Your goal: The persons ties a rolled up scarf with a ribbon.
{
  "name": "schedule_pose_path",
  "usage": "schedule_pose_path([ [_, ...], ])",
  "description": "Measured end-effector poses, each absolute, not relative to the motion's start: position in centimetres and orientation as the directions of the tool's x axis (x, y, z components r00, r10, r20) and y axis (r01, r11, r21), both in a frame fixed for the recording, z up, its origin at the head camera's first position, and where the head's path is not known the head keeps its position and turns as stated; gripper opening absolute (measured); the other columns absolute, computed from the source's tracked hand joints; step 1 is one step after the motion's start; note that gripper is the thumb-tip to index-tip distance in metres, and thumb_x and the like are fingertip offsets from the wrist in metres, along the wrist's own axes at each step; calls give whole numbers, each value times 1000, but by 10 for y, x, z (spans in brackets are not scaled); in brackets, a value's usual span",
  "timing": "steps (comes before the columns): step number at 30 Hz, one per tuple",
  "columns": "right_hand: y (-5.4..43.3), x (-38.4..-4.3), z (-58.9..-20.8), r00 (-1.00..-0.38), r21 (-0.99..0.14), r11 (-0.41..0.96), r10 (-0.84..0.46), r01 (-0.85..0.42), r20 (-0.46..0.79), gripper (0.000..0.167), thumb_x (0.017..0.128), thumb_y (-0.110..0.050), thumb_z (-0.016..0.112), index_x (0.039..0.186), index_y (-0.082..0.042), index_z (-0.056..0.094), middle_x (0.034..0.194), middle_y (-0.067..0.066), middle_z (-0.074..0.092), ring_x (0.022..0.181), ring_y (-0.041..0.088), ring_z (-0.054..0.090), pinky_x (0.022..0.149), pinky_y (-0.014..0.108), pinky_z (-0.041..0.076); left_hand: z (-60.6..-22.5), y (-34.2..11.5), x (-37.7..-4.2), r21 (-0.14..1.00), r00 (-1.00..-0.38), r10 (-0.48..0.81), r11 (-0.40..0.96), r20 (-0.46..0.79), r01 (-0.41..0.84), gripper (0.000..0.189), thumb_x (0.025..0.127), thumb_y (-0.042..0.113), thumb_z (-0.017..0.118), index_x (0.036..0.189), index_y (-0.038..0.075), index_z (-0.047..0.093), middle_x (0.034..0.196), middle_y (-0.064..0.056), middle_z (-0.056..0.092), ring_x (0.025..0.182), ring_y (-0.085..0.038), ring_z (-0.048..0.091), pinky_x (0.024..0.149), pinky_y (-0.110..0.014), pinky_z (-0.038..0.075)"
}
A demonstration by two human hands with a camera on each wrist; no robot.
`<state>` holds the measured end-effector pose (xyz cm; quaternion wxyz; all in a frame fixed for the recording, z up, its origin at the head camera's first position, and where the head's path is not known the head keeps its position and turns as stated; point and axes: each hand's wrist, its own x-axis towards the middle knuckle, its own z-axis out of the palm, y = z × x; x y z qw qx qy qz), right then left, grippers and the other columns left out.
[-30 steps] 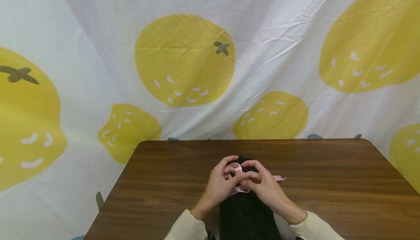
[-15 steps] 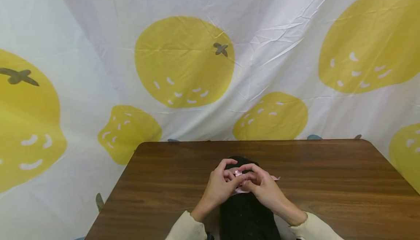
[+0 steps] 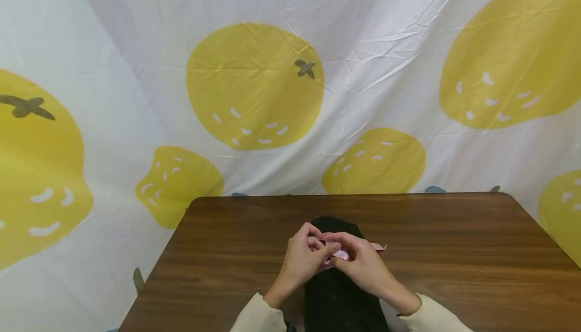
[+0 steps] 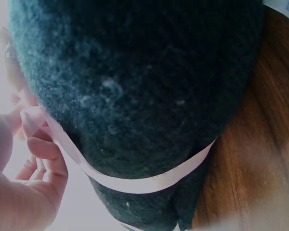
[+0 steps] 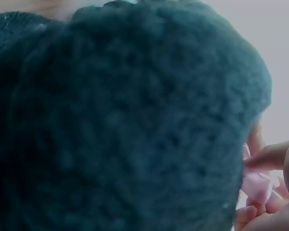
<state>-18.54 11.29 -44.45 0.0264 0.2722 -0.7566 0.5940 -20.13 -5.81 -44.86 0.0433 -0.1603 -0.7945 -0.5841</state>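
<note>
Pink ribbon (image 3: pixel 341 255) round the black knit roll (image 3: pixel 338 291) near the table's (image 3: pixel 454 251) front edge, pinched by both my hands' fingers (image 3: pixel 317 243), may slip loose if I slacken.

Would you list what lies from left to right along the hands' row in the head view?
Bare table → left hand → pink ribbon pinched over the black knit roll → right hand → ribbon tail.

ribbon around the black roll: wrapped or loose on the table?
Wrapped. The pink ribbon bands the black knit roll; left hand and right hand pinch it on top. Knotted: cannot tell.
</note>
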Motion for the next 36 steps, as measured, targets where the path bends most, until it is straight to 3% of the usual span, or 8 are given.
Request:
schedule_pose_path([
  [5,111,-183,-446,-850,-802,305,-309,-514,427,36,84,10,66,117,-3,68,112,10,72,82,6,61,68,21,52,-449,-59,-202,900,-938,205,283,280,331,28,83,24,82,80,7,60,67,-4,71,55,-1,60,50,-18,48],
  [12,109,-184,-450,-781,-668,410,-247,-621,574,36,77,15,66,107,-4,72,105,5,73,82,5,62,68,23,53,-448,-59,-203,892,-934,221,299,281,339,26,83,29,81,76,9,66,65,-1,69,55,0,60,50,-18,47],
  [19,109,-183,-450,-818,-681,468,-201,-563,539,25,80,9,70,102,-4,74,88,-1,70,67,0,53,58,21,48,-448,-60,-202,902,-933,232,273,276,335,24,84,26,80,78,7,67,67,-4,70,56,-1,60,52,-18,49],
  [36,108,-182,-451,-827,-686,485,-165,-542,537,13,87,1,70,97,-5,74,85,2,69,66,0,52,57,22,48,-441,-74,-200,923,-899,377,214,223,319,14,93,20,70,99,8,72,92,-7,72,74,-9,66,70,-22,54],
])
